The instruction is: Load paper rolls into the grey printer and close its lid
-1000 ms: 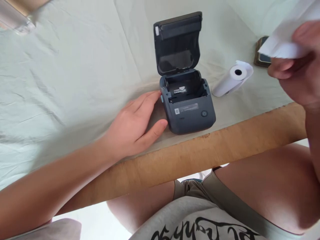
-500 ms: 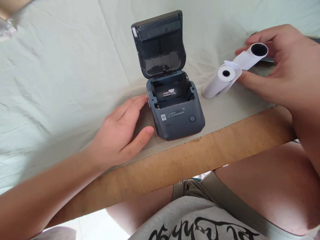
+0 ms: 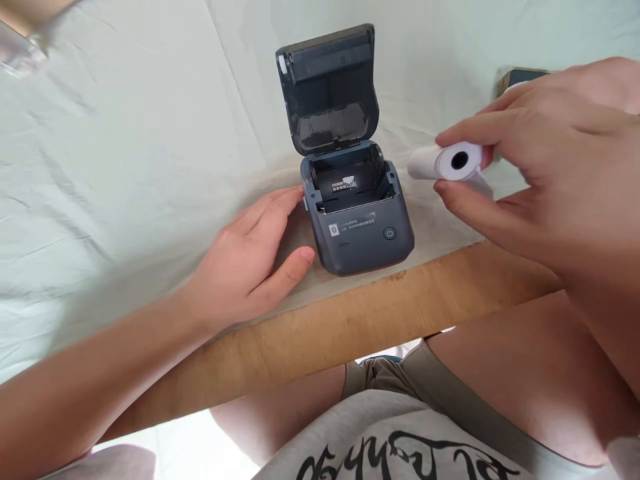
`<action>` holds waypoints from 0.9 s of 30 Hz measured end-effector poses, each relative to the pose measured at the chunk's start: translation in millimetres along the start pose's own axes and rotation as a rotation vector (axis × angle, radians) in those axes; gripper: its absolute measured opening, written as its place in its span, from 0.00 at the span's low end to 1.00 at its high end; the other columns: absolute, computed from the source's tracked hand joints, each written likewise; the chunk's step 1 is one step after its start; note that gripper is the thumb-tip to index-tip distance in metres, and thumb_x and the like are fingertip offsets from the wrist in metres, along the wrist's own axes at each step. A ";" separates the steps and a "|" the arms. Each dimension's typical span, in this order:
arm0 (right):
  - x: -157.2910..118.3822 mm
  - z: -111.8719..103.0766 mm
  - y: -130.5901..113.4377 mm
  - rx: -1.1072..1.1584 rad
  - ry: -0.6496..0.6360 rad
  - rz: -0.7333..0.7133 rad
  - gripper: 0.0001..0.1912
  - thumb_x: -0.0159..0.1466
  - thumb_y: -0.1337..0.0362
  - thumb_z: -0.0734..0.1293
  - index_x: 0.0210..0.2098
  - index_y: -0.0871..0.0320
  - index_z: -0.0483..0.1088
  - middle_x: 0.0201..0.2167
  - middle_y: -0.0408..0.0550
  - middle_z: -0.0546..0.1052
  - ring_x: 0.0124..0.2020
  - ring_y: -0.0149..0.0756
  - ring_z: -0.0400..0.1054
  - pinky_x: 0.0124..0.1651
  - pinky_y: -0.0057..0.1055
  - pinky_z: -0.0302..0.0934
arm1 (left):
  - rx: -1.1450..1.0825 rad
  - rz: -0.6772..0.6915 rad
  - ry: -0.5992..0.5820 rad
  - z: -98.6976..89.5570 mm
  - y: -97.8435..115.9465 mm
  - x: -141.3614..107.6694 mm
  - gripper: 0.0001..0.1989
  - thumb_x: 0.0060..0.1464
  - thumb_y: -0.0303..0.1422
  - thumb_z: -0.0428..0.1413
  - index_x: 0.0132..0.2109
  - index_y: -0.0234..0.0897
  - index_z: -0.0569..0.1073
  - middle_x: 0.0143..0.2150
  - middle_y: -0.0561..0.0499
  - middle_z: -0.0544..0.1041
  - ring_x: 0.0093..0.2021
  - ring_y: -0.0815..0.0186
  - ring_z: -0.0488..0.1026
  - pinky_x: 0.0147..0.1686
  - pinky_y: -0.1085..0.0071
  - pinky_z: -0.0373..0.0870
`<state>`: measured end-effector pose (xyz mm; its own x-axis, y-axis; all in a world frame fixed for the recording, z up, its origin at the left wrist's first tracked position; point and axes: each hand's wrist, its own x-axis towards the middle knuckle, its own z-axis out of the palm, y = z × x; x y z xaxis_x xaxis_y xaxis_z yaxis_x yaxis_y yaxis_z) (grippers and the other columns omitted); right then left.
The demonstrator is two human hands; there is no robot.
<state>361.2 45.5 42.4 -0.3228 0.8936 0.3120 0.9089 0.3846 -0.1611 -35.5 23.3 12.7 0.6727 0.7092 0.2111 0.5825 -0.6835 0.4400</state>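
Note:
A dark blue-grey label printer [image 3: 364,243] stands by the table edge, its lid [image 3: 330,93] tipped back and its inner bay showing bare. My left hand [image 3: 250,253] lies on the cloth at the printer's left, fingers stretched and thumb apart, fingertips against the casing. To the right of the printer, my right hand [image 3: 540,153] pinches a white paper roll [image 3: 453,162] between thumb and fingers near its end. The roll's dark core hole faces me, and a loose flap of paper hangs beneath it.
A pale, creased cloth [image 3: 150,133] covers the table, with a wooden strip [image 3: 350,327] along the near edge. A dark flat object [image 3: 525,77] lies partly behind my right hand. A shiny clear item [image 3: 20,50] sits at the far left corner.
My right hand has closed on the paper roll, which now tilts more toward me. The second white roll with the wide dark opening has gone from sight. My left hand stays beside the printer.

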 end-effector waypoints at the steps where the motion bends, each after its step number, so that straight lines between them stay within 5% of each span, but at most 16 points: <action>1: -1.1 -1.4 -1.1 0.001 0.007 -0.028 0.29 0.90 0.36 0.60 0.62 0.36 0.90 0.45 0.54 0.86 0.66 0.55 0.88 0.78 0.74 0.78 | 0.006 -0.001 0.001 0.2 0.0 0.4 0.35 0.94 0.54 0.47 0.89 0.35 0.67 0.87 0.31 0.81 0.84 0.43 0.83 0.83 0.44 0.85; 4: -5.9 -1.8 2.9 0.067 0.040 -0.150 0.25 0.89 0.36 0.65 0.61 0.38 0.90 0.39 0.50 0.80 0.53 0.45 0.87 0.65 0.57 0.84 | 0.011 -0.011 -0.010 0.5 0.4 1.0 0.35 0.95 0.54 0.46 0.89 0.35 0.66 0.87 0.32 0.80 0.84 0.44 0.83 0.83 0.46 0.85; 8: -12.1 3.6 12.5 0.186 0.074 -0.267 0.19 0.89 0.41 0.71 0.67 0.40 0.88 0.46 0.50 0.80 0.48 0.37 0.84 0.51 0.43 0.84 | -0.028 -0.042 -0.030 -0.1 1.5 0.7 0.35 0.93 0.53 0.48 0.91 0.39 0.66 0.88 0.36 0.80 0.85 0.42 0.82 0.84 0.45 0.84; 16: -11.5 22.8 16.8 0.266 -0.026 -0.306 0.22 0.86 0.46 0.74 0.75 0.41 0.81 0.64 0.56 0.84 0.65 0.48 0.85 0.68 0.52 0.89 | -0.037 -0.025 -0.002 0.3 -1.8 1.1 0.34 0.91 0.52 0.52 0.90 0.39 0.68 0.86 0.36 0.82 0.82 0.39 0.85 0.80 0.41 0.88; 22: -17.4 29.0 17.0 0.399 0.001 -0.165 0.38 0.80 0.51 0.80 0.85 0.36 0.69 0.58 0.48 0.85 0.53 0.44 0.86 0.58 0.51 0.86 | -0.056 -0.029 0.017 4.0 1.2 2.6 0.34 0.91 0.52 0.52 0.89 0.39 0.70 0.85 0.33 0.82 0.83 0.39 0.84 0.82 0.39 0.87; 27: -10.9 16.0 7.0 0.554 0.232 -0.046 0.27 0.72 0.46 0.86 0.65 0.43 0.81 0.59 0.53 0.85 0.50 0.44 0.82 0.52 0.51 0.79 | -0.054 -0.008 0.006 2.5 0.3 2.4 0.35 0.91 0.51 0.52 0.89 0.33 0.70 0.86 0.31 0.82 0.82 0.36 0.84 0.81 0.37 0.87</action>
<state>366.9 42.1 22.8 -0.2357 0.8234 0.5162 0.6024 0.5406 -0.5873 -32.5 24.4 11.1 0.6657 0.7154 0.2123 0.5618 -0.6677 0.4884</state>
